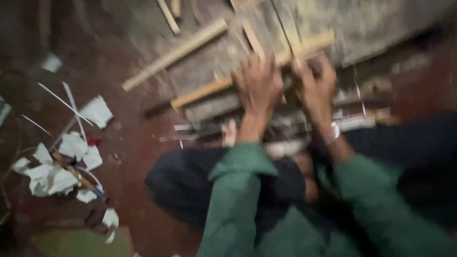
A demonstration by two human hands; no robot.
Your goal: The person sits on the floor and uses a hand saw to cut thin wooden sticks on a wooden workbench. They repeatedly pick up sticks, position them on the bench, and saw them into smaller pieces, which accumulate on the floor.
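At the left edge of the reddish-brown floor (128, 157) we saw torn white paper scraps (52, 173) lying loose, well apart from our work. Nearer the middle, a long pale wooden stick (173, 53) lay slantwise on the grey slab (381, 24). Our left hand (258, 83) and right hand (316, 88) both closed over a second pale wooden strip (223, 85) crossing the slab's lower edge. Blur hid the fingers' exact hold. We judged the work mid-course, with sticks not yet joined.

Both hands, left (257, 82) and right (317, 88), reach forward, fingers curled.
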